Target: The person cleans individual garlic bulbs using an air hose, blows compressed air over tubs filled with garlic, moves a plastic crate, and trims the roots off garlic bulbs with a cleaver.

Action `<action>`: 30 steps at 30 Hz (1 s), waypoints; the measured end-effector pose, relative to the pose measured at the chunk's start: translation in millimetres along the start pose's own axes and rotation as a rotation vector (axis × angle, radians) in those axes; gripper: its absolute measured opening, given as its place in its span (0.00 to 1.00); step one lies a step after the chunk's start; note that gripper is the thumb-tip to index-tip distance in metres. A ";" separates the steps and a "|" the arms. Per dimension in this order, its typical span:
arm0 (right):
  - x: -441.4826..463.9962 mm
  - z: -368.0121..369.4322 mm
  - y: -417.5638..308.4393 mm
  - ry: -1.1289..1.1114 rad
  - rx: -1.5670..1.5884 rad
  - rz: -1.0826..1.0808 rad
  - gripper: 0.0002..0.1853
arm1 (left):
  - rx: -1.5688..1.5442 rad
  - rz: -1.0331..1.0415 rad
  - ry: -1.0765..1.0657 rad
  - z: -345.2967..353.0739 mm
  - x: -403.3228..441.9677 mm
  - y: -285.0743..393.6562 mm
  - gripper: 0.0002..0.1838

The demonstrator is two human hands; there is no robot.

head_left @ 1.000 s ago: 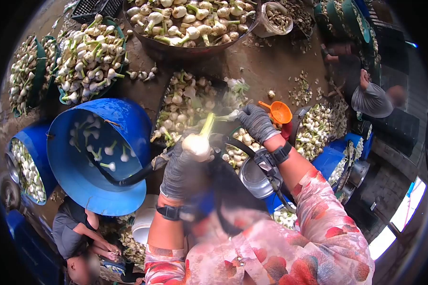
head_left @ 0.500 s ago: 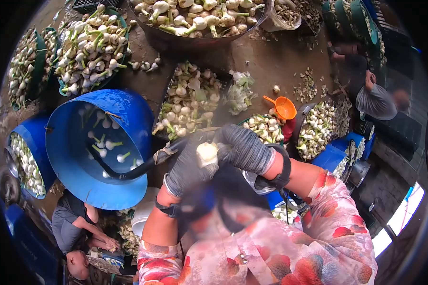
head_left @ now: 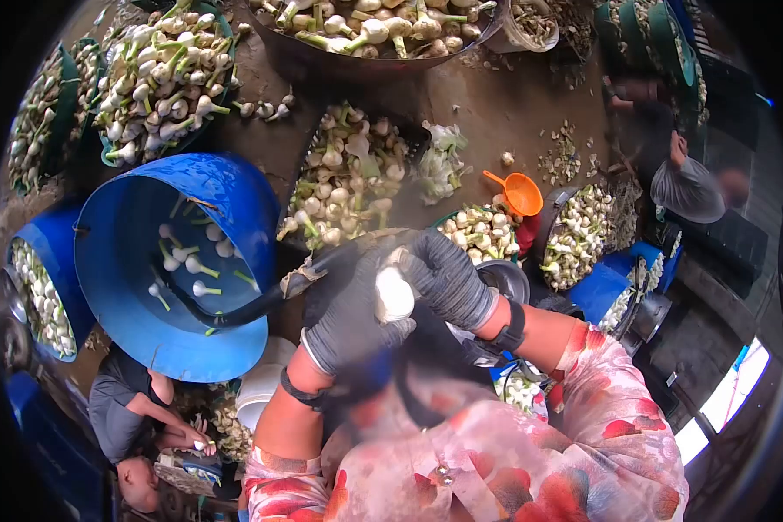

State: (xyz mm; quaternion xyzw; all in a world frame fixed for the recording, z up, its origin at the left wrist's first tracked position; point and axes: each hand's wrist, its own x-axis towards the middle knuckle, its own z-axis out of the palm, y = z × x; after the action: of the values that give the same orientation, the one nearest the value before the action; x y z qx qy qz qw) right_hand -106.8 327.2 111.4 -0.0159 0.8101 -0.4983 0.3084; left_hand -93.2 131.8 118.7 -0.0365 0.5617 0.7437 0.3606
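Observation:
A peeled white garlic bulb (head_left: 394, 296) is held up in front of my chest. My left hand (head_left: 350, 297), in a dark grey glove, is closed around its left and lower side. My right hand (head_left: 451, 277), gloved likewise, has its fingers pressed to the bulb's upper right side. What the right fingertips pinch there is partly hidden. Just beyond both hands, a black crate (head_left: 297, 178) holds garlic bulbs with stems. To the left, a tilted blue barrel (head_left: 117, 270) has several clean white bulbs inside. A dark curved bar (head_left: 244, 311) runs from the barrel toward my left hand.
A big dark tub (head_left: 348, 68) of garlic stands at the far side. An orange scoop (head_left: 522, 193) lies by a garlic basket. Pale peelings (head_left: 444, 161) sit beside the crate. One person (head_left: 130, 404) sits at lower left, another (head_left: 687, 183) at far right.
The bulb has turned in my hands and now shows a longer, whiter side. My right hand has shifted slightly down. Bulbs inside the blue barrel lie in different positions.

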 end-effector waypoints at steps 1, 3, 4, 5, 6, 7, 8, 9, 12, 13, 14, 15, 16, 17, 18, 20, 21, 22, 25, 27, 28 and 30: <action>-0.6 -2.4 -2.9 -0.031 -0.316 -0.239 0.20 | -0.400 -0.191 0.020 1.0 0.3 -1.6 0.40; 0.2 2.6 4.8 -0.036 -0.370 -0.316 0.20 | -0.401 -0.299 0.048 7.8 -3.1 -20.0 0.38; -3.3 7.9 14.2 -0.043 -0.124 -0.117 0.19 | -0.330 -0.201 0.013 11.4 -4.5 -21.6 0.37; -5.1 12.5 24.6 -0.051 0.122 0.080 0.18 | -0.258 -0.101 -0.020 13.0 -5.5 -23.7 0.35; -3.0 10.7 27.3 -0.083 0.093 0.073 0.18 | -0.262 -0.101 -0.017 11.9 -7.2 -26.1 0.35; -0.9 8.9 29.8 -0.116 0.064 0.064 0.18 | -0.134 -0.032 0.005 9.2 -9.8 -28.9 0.34; 0.4 7.1 30.8 -0.156 0.048 0.145 0.17 | -0.005 0.036 0.025 5.4 -11.9 -31.6 0.33; 4.6 4.2 30.2 -0.197 0.029 0.224 0.16 | 0.123 0.105 0.045 1.6 -12.9 -34.2 0.32; 11.4 12.0 71.6 -0.333 -0.308 -0.145 0.12 | -0.086 -0.080 -0.020 -13.2 -17.4 -41.6 0.25; 13.3 15.3 74.4 -0.333 0.019 0.108 0.12 | -0.326 -0.262 -0.077 -15.7 -21.5 -45.2 0.24; 15.7 12.3 77.4 -0.332 0.087 0.180 0.11 | -0.341 -0.242 -0.078 -17.6 -24.4 -47.8 0.18; 21.0 8.7 72.8 -0.327 0.154 0.251 0.10 | -0.347 -0.244 -0.078 -20.0 -27.5 -56.0 0.18; 23.0 5.4 72.2 -0.230 0.101 0.267 0.10 | -0.493 -0.213 -0.043 -22.6 -31.1 -67.6 0.16; 26.1 2.5 74.0 -0.132 0.047 0.280 0.09 | -0.635 -0.180 -0.008 -25.1 -34.3 -76.4 0.14; 37.7 -4.8 79.9 -0.056 -0.100 0.362 0.09 | -0.850 -0.253 0.048 -28.9 -36.8 -60.9 0.13; 56.3 -33.7 135.3 0.171 -0.365 0.255 0.08 | -1.008 -0.174 0.147 -52.7 -51.8 -43.0 0.13; 69.9 -56.7 160.1 0.058 -0.665 0.425 0.10 | -1.004 -0.049 0.251 -64.5 -59.6 -30.1 0.13; 86.9 -70.6 164.7 -0.150 -0.844 0.569 0.14 | -0.897 0.045 0.426 -82.2 -72.2 -24.3 0.13; 125.6 -39.3 170.1 -0.226 -1.085 0.286 0.16 | -0.534 0.212 0.836 -154.5 -120.6 -43.4 0.14; 161.8 7.1 163.6 -0.393 -0.835 0.243 0.17 | -0.136 0.181 1.050 -204.3 -164.2 -95.3 0.18; 175.3 31.8 164.7 -0.463 -0.808 0.208 0.19 | 0.126 0.037 1.134 -212.9 -168.4 -112.1 0.20; 197.2 75.1 160.5 -0.609 -0.777 0.124 0.24 | 0.201 -0.098 1.197 -197.4 -146.5 -103.9 0.20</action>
State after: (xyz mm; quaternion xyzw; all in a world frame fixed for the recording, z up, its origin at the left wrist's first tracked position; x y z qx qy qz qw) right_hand -182.5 282.3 -138.6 -0.2265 0.8084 -0.1131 0.5315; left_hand 5.6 -99.6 29.6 -0.4397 0.7321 0.5200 0.0178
